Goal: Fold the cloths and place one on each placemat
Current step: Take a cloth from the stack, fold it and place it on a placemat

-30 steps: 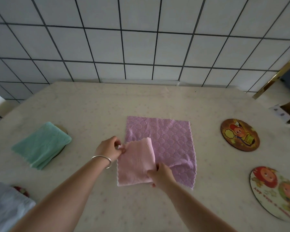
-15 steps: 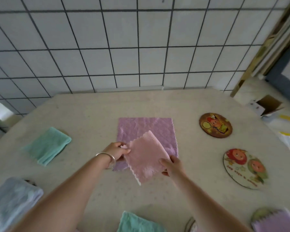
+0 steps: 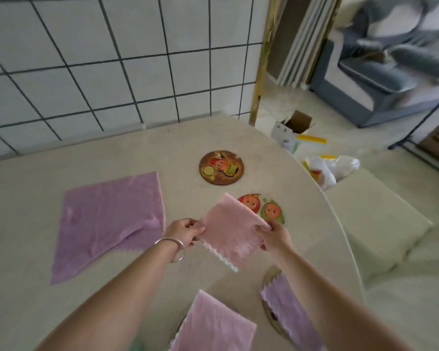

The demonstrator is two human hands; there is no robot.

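I hold a folded pink cloth above the table, my left hand pinching its left edge and my right hand gripping its right edge. The cloth partly covers a round placemat with two red faces. Farther back lies a bare brown round placemat. An unfolded purple cloth lies flat to the left. Near me, a folded pink cloth and a folded purple cloth each rest on a placemat that is mostly hidden.
The beige table curves away on the right, its edge close to the placemats. A tiled wall stands behind. Beyond the table edge are a cardboard box, a plastic bag and a grey sofa.
Both hands lifted the folded pink cloth off the purple cloth and carried it right, over the two-face placemat. My view swung to the right, so the green cloth left the frame.
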